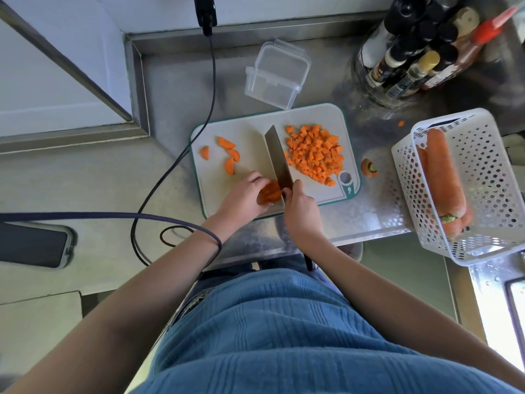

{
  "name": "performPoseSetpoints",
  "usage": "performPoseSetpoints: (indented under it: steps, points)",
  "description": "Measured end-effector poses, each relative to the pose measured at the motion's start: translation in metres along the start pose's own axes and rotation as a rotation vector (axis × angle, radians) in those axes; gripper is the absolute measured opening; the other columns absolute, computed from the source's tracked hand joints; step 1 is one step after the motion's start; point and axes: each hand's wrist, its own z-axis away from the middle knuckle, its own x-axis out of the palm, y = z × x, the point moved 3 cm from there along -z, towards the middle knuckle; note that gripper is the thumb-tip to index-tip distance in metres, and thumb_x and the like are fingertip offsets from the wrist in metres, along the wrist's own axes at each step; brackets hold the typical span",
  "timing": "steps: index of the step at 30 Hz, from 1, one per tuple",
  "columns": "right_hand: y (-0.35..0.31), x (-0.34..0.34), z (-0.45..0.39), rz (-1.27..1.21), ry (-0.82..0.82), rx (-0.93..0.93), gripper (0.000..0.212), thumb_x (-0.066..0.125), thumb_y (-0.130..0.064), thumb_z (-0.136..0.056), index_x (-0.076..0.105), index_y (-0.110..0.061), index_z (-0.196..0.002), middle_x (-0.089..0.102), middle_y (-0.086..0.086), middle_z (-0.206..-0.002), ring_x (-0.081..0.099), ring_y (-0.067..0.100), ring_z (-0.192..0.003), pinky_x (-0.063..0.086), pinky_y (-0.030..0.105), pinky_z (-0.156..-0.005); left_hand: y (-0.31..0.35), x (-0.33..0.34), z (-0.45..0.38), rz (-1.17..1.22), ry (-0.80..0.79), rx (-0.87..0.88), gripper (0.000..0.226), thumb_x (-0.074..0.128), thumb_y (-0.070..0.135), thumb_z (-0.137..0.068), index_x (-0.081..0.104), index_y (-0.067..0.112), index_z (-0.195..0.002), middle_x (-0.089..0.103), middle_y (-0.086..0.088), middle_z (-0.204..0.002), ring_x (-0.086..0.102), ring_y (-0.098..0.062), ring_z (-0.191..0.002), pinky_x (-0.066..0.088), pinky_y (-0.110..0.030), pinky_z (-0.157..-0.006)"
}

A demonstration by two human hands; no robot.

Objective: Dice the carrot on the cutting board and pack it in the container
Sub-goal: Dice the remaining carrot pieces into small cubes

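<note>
A pale cutting board (250, 155) with a teal rim lies on the steel counter. My left hand (244, 197) presses down on a stack of carrot slices (270, 192) at the board's near edge. My right hand (299, 207) grips the handle of a cleaver (277, 155), whose blade rests against those slices. A heap of diced carrot (314, 150) covers the board's right half. Several half-moon carrot slices (228, 152) lie at the left. Behind the board stands a clear plastic container (274, 73), its lid hinged open.
A white perforated basket (480, 177) at the right holds whole carrots (443, 177). A cut carrot top (368, 167) lies beside the board. Bottles (412, 52) crowd the back right. A dark cable (181, 155) loops left of the board; a phone (34, 244) lies far left.
</note>
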Motion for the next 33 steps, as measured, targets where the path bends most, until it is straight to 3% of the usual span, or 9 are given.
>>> performPoseSetpoints:
  steps: [5, 9, 14, 19, 24, 26, 29, 33]
  points:
    - [0.002, -0.013, 0.002, -0.027, 0.056, -0.027, 0.023, 0.028, -0.031, -0.104, 0.031, -0.013, -0.09, 0.053, 0.013, -0.073, 0.049, 0.032, -0.064, 0.034, 0.035, -0.055, 0.0, 0.002, 0.002, 0.054, 0.052, -0.003, 0.05, 0.079, 0.021, -0.071, 0.059, 0.007, -0.115, 0.056, -0.007, -0.11, 0.057, -0.022, -0.098, 0.048, -0.031, -0.086]
    - [-0.001, -0.018, 0.003, -0.037, 0.084, -0.062, 0.023, 0.028, -0.032, -0.104, 0.033, -0.013, -0.092, 0.06, 0.018, -0.078, 0.053, 0.036, -0.066, 0.035, 0.034, -0.054, -0.001, 0.002, 0.006, 0.052, 0.119, -0.002, 0.04, 0.078, 0.013, -0.071, 0.064, 0.006, -0.107, 0.061, -0.009, -0.102, 0.057, -0.025, -0.097, 0.044, -0.027, -0.084]
    - [-0.007, -0.011, 0.004, 0.012, 0.027, -0.065, 0.022, 0.027, -0.032, -0.104, 0.031, -0.013, -0.092, 0.055, 0.014, -0.073, 0.053, 0.035, -0.064, 0.036, 0.035, -0.052, 0.001, 0.004, 0.009, 0.042, 0.158, -0.007, 0.023, 0.075, 0.011, -0.074, 0.065, 0.003, -0.094, 0.062, -0.009, -0.092, 0.057, -0.023, -0.089, 0.044, -0.024, -0.076]
    - [-0.004, 0.0, 0.004, 0.069, 0.003, -0.048, 0.019, 0.026, -0.03, -0.104, 0.029, -0.015, -0.093, 0.052, 0.011, -0.072, 0.05, 0.03, -0.061, 0.036, 0.035, -0.051, 0.001, 0.006, 0.011, 0.05, 0.175, -0.006, 0.025, 0.074, 0.013, -0.076, 0.065, 0.007, -0.098, 0.063, -0.007, -0.094, 0.058, -0.021, -0.089, 0.047, -0.027, -0.075]
    - [-0.003, 0.011, 0.003, 0.217, 0.005, -0.036, 0.003, 0.032, -0.013, -0.102, 0.03, -0.014, -0.101, 0.062, 0.017, -0.082, 0.06, 0.035, -0.07, 0.044, 0.038, -0.055, 0.0, 0.007, 0.01, 0.035, 0.167, 0.004, 0.019, 0.074, 0.011, -0.076, 0.065, 0.005, -0.091, 0.062, -0.008, -0.087, 0.057, -0.023, -0.083, 0.049, -0.032, -0.069]
    - [-0.004, 0.013, 0.001, 0.276, -0.014, -0.03, 0.008, 0.033, -0.008, -0.101, 0.032, -0.012, -0.108, 0.062, 0.017, -0.086, 0.061, 0.035, -0.076, 0.044, 0.038, -0.057, 0.001, 0.008, 0.01, 0.033, 0.177, -0.002, 0.017, 0.074, 0.009, -0.075, 0.064, 0.003, -0.088, 0.061, -0.008, -0.084, 0.056, -0.024, -0.082, 0.05, -0.036, -0.067]
    - [-0.004, 0.012, -0.002, 0.263, -0.014, -0.043, 0.002, 0.033, -0.013, -0.102, 0.03, -0.014, -0.102, 0.063, 0.017, -0.086, 0.062, 0.035, -0.077, 0.044, 0.037, -0.057, -0.001, 0.011, 0.01, 0.048, 0.197, -0.022, 0.017, 0.075, 0.01, -0.075, 0.065, 0.003, -0.087, 0.061, -0.008, -0.083, 0.056, -0.023, -0.081, 0.051, -0.037, -0.066]
    - [-0.002, 0.001, -0.004, 0.135, -0.012, -0.046, 0.019, 0.028, -0.03, -0.104, 0.03, -0.015, -0.093, 0.059, 0.016, -0.08, 0.057, 0.034, -0.071, 0.043, 0.038, -0.058, 0.0, 0.008, 0.013, 0.068, 0.208, -0.023, 0.024, 0.076, 0.01, -0.073, 0.066, 0.002, -0.094, 0.062, -0.01, -0.087, 0.059, -0.025, -0.084, 0.052, -0.035, -0.071]
